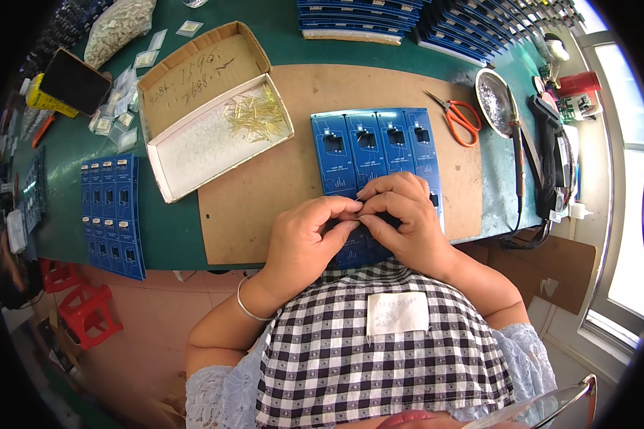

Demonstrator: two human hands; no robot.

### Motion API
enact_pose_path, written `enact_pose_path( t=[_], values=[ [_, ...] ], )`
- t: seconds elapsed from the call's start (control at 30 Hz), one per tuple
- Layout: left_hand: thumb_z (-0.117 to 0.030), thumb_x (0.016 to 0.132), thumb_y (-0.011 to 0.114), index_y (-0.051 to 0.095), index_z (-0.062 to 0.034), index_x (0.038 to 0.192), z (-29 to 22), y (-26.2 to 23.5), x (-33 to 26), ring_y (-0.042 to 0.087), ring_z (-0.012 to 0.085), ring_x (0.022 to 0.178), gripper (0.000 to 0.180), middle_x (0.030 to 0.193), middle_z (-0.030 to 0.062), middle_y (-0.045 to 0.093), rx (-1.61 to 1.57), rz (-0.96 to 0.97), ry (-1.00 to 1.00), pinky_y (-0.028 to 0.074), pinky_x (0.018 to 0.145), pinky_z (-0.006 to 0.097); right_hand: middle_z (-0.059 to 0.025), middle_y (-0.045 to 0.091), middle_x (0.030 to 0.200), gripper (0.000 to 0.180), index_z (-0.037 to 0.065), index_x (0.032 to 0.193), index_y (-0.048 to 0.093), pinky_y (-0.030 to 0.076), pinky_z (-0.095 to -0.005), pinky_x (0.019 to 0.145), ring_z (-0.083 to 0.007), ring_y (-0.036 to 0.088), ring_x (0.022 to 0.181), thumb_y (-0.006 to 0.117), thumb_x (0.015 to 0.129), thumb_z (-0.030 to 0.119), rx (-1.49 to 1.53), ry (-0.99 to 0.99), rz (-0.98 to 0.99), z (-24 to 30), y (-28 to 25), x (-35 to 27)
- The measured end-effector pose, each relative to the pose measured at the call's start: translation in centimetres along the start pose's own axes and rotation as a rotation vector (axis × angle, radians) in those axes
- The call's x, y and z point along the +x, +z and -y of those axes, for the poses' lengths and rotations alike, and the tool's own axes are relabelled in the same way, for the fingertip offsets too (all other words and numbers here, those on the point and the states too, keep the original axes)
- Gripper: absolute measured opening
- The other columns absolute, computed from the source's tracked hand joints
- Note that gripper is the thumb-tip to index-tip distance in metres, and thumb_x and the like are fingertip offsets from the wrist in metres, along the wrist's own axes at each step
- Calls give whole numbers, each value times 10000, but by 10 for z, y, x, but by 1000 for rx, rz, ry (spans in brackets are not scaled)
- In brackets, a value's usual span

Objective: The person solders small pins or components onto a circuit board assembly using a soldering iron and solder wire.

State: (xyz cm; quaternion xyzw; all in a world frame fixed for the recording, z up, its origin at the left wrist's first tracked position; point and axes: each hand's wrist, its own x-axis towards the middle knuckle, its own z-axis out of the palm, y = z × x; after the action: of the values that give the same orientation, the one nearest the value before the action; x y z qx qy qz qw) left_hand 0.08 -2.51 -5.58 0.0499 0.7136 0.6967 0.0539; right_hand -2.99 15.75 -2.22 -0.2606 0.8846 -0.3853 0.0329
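Observation:
A blue circuit board panel (371, 152) lies on the brown board in front of me, its lower part covered by my hands. Over it, my left hand (310, 227) and my right hand (402, 218) meet fingertip to fingertip. Both have thumb and forefinger pinched together; whatever sits between them is too small or too hidden to name. To the left, an open cardboard box (193, 154) holds a loose heap of thin gold-coloured pins (256, 116) at its right end.
Orange-handled scissors (459, 121), a round metal dish (495, 100) and a soldering iron (518, 157) lie at the right. Another blue panel (111, 211) is at the left edge. Stacked blue boards (361, 18) stand at the back. Small clear packets (122, 107) and a phone (76, 81) are at upper left.

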Motion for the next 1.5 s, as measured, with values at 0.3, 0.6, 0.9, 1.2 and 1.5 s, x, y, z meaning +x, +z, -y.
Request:
enact_pose_path(
  t=[0.3, 0.6, 0.9, 1.2, 1.5],
  values=[
    [50, 791, 674, 682, -54, 1000, -4, -3, 3, 664, 185, 735, 234, 832, 92, 662, 150, -7, 95, 519, 626, 283, -11, 633, 1013, 115, 107, 787, 618, 333, -360, 912, -203, 538, 976, 684, 712, 48, 3, 92, -92, -10, -7, -5],
    [47, 826, 648, 697, -54, 970, -10, -3, 4, 609, 155, 662, 182, 807, 71, 620, 211, 2, 110, 478, 575, 273, -35, 594, 1045, 131, 87, 788, 596, 357, -355, 888, -230, 524, 972, 679, 699, 37, -135, 31, -124, -24, -6, -10],
    [52, 822, 651, 688, -41, 975, -10, -3, 4, 630, 151, 680, 183, 830, 80, 644, 223, -13, 98, 494, 592, 259, -19, 585, 1056, 127, 118, 826, 607, 356, -365, 897, -202, 533, 990, 647, 705, 110, -458, -158, -98, -12, -5, -9],
    [-4, 902, 624, 618, 12, 978, -11, -10, 1, 646, 129, 890, 78, 936, 74, 663, -85, 82, -169, 525, 793, 247, -11, 594, 1184, 288, 143, 1022, 672, 341, -463, 947, -197, 541, 1016, 642, 741, 201, -741, -275, -51, -14, -16, -19],
    [-121, 920, 647, 604, -20, 933, -18, 0, 6, 590, 64, 785, 111, 862, 18, 644, -444, 59, -231, 485, 720, 203, -35, 638, 1081, 289, 112, 961, 667, 352, -386, 902, -234, 549, 986, 768, 691, 137, -15, -133, -58, -4, -18, -12]
  ],
)
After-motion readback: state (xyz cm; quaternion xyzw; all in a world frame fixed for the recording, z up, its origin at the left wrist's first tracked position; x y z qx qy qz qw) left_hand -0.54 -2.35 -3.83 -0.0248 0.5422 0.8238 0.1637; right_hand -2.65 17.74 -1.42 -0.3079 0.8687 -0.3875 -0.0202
